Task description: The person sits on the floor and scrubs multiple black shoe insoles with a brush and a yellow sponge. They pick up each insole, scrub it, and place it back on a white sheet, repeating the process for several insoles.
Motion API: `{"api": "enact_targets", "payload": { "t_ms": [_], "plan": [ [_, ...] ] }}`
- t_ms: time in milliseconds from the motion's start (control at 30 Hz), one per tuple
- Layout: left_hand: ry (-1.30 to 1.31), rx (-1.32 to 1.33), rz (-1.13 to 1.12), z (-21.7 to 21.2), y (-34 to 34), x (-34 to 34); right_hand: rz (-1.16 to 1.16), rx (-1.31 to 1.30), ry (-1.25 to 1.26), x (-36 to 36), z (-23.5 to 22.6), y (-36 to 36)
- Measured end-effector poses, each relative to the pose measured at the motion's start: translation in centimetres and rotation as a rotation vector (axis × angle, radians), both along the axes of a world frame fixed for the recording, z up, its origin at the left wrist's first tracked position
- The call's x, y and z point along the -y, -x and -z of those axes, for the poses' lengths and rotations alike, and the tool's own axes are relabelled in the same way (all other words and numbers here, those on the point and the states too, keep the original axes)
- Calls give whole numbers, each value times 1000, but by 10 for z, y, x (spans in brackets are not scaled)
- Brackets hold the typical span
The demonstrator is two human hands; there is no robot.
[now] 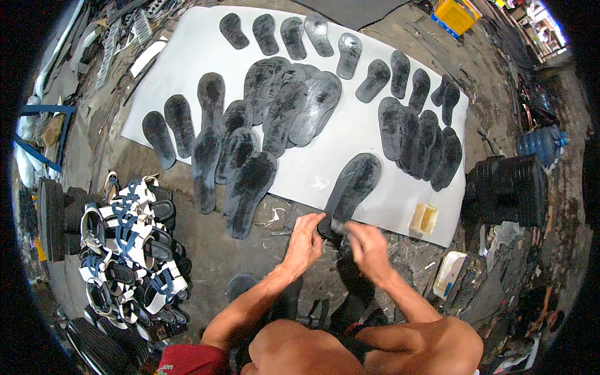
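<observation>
A dark grey shoe sole (355,181) lies in front of me, its toe on a white sheet (300,178) and its narrow heel toward my knees. My left hand (306,240) is closed at the heel's left edge, fingertips gripping it. On the heel's other side, my right hand (369,250) has its fingers curled round a small greyish thing (339,226) pressed near the heel. Motion blur and my fingers hide what kind of thing that is. Smeared dark patches mark the sole's upper face.
Several dark soles (315,106) lie singly and in overlapping heaps across the sheet. White-and-blue sandals (134,250) are piled at left. A yellowish block (424,219) rests on the sheet's near right corner. Beyond it stand stacked black soles (506,190) and a blue water jug (540,147).
</observation>
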State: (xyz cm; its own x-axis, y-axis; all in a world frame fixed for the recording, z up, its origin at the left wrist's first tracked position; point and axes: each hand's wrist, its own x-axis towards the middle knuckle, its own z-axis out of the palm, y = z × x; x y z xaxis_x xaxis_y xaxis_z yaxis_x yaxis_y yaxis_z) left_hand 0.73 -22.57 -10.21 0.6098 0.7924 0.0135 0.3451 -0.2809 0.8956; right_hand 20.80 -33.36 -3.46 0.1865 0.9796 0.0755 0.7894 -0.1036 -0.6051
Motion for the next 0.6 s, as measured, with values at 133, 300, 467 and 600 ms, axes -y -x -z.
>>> {"api": "enact_targets", "payload": {
  "t_ms": [133,300,467,600],
  "plan": [
    [-36,-74,-92,-9,-16,16,332,-118,107,-81,-9,-46],
    [-51,-119,-169,-4,-39,32,-138,235,11,-120,9,-59],
    [-41,-122,-174,-8,-35,22,-222,174,20,-137,-2,-70],
    [-59,-58,-146,-11,-38,17,101,315,-83,-129,17,-110]
  ]
}}
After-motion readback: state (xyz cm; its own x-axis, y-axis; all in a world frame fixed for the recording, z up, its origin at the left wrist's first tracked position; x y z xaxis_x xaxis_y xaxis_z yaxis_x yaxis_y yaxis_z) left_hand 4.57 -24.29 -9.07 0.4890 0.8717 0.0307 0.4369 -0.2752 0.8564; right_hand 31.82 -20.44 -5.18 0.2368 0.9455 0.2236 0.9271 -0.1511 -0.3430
